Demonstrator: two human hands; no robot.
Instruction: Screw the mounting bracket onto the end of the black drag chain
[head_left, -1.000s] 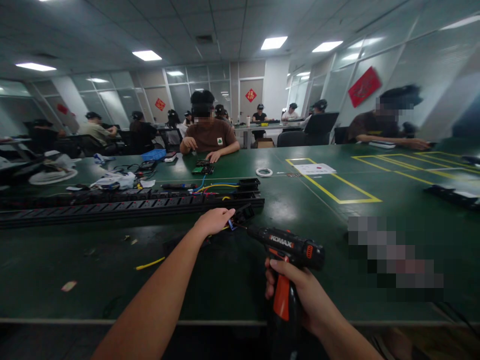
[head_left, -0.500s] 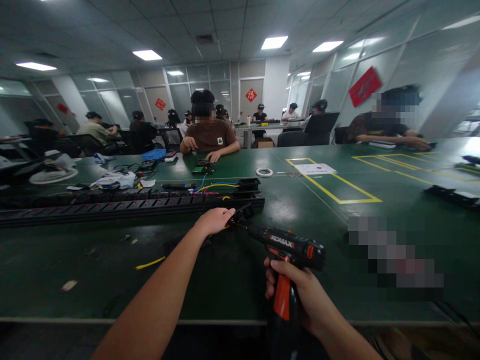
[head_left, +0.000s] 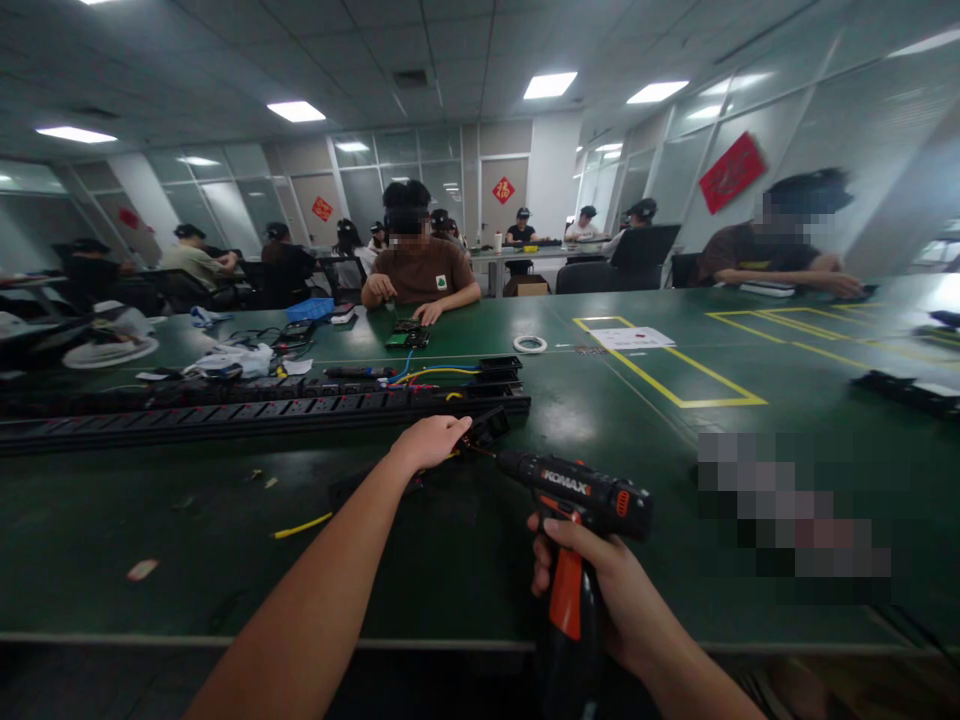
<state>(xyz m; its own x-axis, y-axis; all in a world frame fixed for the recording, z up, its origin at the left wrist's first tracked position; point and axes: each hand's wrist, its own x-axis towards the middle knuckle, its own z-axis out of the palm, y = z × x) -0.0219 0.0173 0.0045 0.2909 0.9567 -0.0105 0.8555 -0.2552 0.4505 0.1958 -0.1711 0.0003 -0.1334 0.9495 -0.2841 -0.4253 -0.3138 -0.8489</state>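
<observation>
My right hand (head_left: pixel 574 550) is wrapped round the grip of a black and orange cordless drill (head_left: pixel 577 485) marked KOMAX. Its thin bit points left, with the tip at a small black plastic part (head_left: pixel 489 428). That part is in the closed fingers of my left hand (head_left: pixel 431 440); whether the bit touches a screw there is too small to tell. A yellow wire (head_left: pixel 302 526) sticks out from behind my left forearm, which partly hides a dark piece lying on the table. Just beyond my left hand lies a long black power strip (head_left: pixel 262 420) with a row of sockets.
The green table (head_left: pixel 450 600) carries a screwdriver-like tool (head_left: pixel 358 372), blue and yellow wires, a white ring (head_left: pixel 529 344) and a paper sheet (head_left: pixel 630 338). A blurred-out object lies at right. Opposite, a person (head_left: pixel 424 265) handles a green circuit board (head_left: pixel 409 335). Another person (head_left: pixel 780 250) sits at far right.
Almost nothing differs: both hands, the drill and the black part keep their places. The whole view has shifted very slightly. The person at far right has moved a little.
</observation>
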